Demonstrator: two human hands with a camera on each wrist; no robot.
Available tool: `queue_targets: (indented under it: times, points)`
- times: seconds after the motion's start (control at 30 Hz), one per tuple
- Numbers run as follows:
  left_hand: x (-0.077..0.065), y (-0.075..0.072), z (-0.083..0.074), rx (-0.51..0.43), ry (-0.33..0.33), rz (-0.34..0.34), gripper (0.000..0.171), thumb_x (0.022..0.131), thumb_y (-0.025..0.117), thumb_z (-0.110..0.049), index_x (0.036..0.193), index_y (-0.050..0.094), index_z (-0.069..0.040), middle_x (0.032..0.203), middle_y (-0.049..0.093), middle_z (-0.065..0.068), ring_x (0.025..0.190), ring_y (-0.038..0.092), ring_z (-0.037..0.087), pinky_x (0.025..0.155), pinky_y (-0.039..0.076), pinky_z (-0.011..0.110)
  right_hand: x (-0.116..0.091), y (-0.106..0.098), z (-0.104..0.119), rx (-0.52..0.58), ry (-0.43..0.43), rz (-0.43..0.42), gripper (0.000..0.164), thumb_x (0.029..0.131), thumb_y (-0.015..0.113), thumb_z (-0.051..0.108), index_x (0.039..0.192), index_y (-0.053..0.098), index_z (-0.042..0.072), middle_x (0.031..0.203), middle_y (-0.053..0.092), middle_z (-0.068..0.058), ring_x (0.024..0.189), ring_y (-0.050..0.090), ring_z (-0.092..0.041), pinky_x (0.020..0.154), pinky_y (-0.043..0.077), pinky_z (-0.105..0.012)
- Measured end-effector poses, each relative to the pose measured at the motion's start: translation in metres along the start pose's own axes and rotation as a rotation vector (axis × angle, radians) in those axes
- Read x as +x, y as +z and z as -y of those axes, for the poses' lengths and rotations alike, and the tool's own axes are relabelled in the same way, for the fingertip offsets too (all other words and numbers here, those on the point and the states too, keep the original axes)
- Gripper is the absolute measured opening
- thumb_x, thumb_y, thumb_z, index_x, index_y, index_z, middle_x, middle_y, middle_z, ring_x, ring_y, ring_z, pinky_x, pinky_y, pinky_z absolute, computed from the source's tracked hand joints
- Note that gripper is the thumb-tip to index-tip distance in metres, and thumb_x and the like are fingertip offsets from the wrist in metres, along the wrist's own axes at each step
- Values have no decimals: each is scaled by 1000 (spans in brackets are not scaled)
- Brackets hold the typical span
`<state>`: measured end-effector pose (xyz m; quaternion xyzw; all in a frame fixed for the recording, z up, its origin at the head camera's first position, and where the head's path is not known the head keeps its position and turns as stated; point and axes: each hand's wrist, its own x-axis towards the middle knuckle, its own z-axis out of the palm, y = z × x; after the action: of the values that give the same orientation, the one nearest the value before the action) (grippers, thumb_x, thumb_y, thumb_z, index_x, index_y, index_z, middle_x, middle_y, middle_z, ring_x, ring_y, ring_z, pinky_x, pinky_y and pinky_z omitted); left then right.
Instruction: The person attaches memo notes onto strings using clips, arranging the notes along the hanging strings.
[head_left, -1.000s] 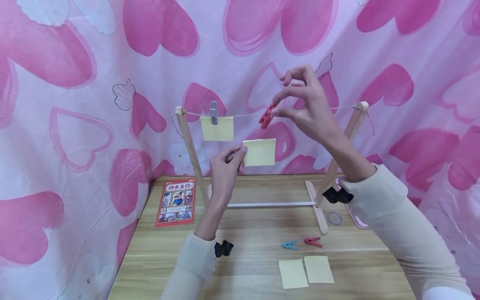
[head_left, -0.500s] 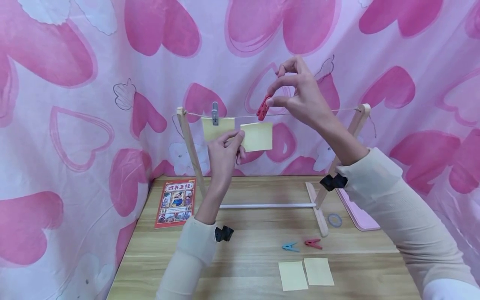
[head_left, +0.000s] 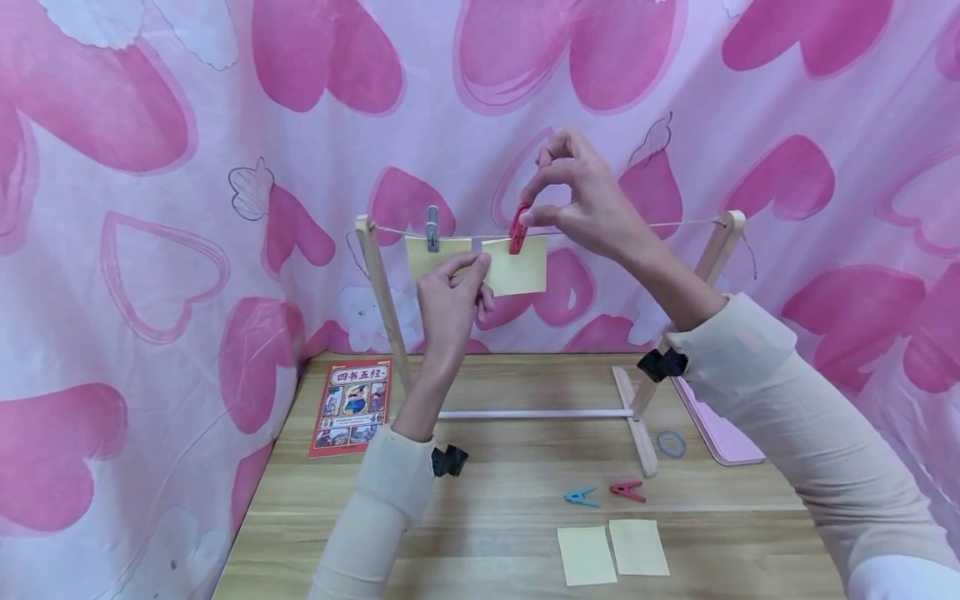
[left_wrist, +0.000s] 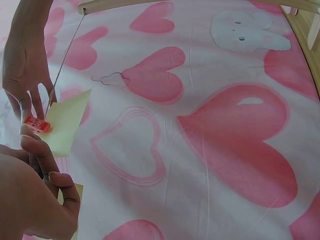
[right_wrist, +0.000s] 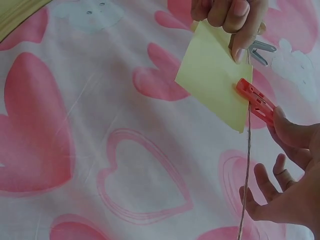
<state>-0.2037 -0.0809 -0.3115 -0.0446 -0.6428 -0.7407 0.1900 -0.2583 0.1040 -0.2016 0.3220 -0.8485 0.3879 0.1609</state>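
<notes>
My left hand (head_left: 448,304) pinches a yellow paper note (head_left: 527,273) by its left edge, holding its top edge up at the string (head_left: 678,222). Between thumb and forefinger of my right hand (head_left: 588,200) is a red clothespin (head_left: 517,235), its nose overlapping the top edge of that paper. In the right wrist view the clothespin (right_wrist: 256,101) straddles paper and string, with thumb and finger at its handle end. Another yellow note (head_left: 418,257) hangs to the left under a grey clothespin (head_left: 432,229), partly hidden by my left hand.
The string runs between two wooden posts (head_left: 384,296) joined low by a white rod (head_left: 540,414). On the table lie a blue clothespin (head_left: 581,497), a red one (head_left: 628,491), two yellow notes (head_left: 587,556), a tape ring (head_left: 671,444), a red book (head_left: 351,408) and a pink board (head_left: 716,425).
My left hand has raised the note up to the string. The red clothespin in my right hand has come left and down onto the note's top edge.
</notes>
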Motion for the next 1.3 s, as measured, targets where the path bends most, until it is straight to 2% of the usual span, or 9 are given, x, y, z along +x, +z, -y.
queue_targets:
  times: [0.4,0.63,0.77,1.13,1.23,1.3]
  points:
    - [1,3,3,11,-8,15,24,108,72,-14,121,78,5,56,64,0,43,53,9,42,43,18,1,-3,0,-23,-13,94,10,90,85,-2,99,83,-3,112,47,-9,120,44,-26,106,39,-49]
    - [1,4,6,4,-27,9,24,108,72,-13,121,78,6,55,63,-1,44,53,16,42,43,17,-2,-4,-3,-48,23,134,21,92,85,1,112,82,-3,121,54,-17,122,48,-32,107,43,-53]
    - [1,4,8,17,-31,14,24,108,72,-13,121,77,6,56,64,-2,44,53,12,42,42,17,-3,-5,-5,-60,24,143,24,93,85,4,117,81,-3,127,56,-20,125,50,-33,106,44,-52]
    - [0,3,16,37,-58,14,25,108,72,-14,123,76,6,56,65,-2,44,53,10,43,43,17,-10,-8,-8,-54,-25,144,32,97,83,7,127,77,-2,137,61,-20,135,52,-34,114,45,-56]
    - [-3,2,18,58,-61,19,26,108,72,-15,124,76,6,57,66,-2,44,54,8,44,44,18,-16,-8,-9,-45,-40,104,35,98,83,9,130,75,-2,139,61,-19,138,53,-33,118,45,-56]
    - [-5,1,20,70,-64,26,27,108,72,-15,125,76,5,58,66,-2,45,55,9,45,44,17,-24,-9,-8,-35,-71,47,35,98,83,8,131,75,-3,139,62,-19,137,55,-32,117,45,-53]
